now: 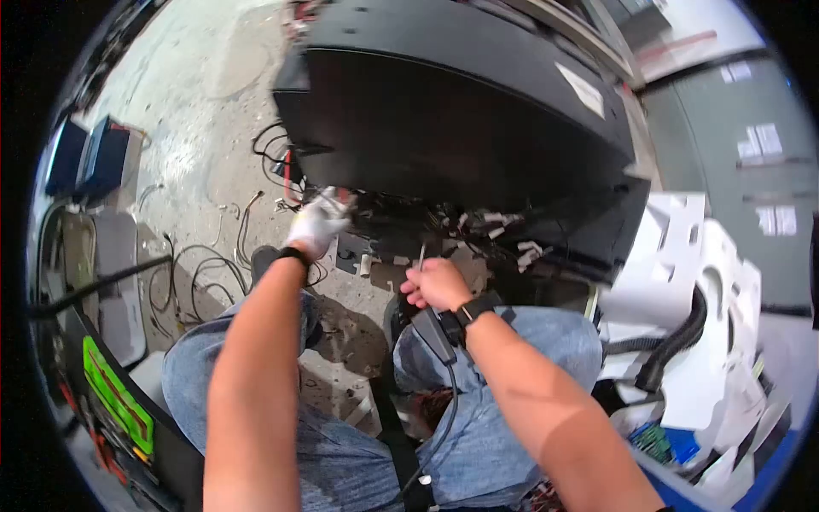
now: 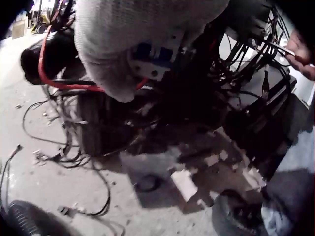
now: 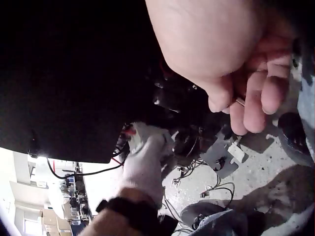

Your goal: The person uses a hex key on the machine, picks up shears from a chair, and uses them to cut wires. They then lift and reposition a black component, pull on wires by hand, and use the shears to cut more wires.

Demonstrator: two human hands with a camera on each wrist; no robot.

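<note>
My left hand, in a white glove, is at the lower left edge of a large black cabinet. Its fingers grip a white circuit breaker with blue switches, partly covered by the glove. A red cable runs beside these fingers. My bare right hand pinches a thin metal rod between thumb and fingers, below the cabinet's lower edge. The rod points up toward a tangle of black wires under the cabinet; its other end is hidden in the hand.
Loose cables and scraps lie on the speckled floor at the left. A bin with white plastic panels and a black corrugated hose stands at the right. Two dark blue boxes sit at the far left, above a bright green item.
</note>
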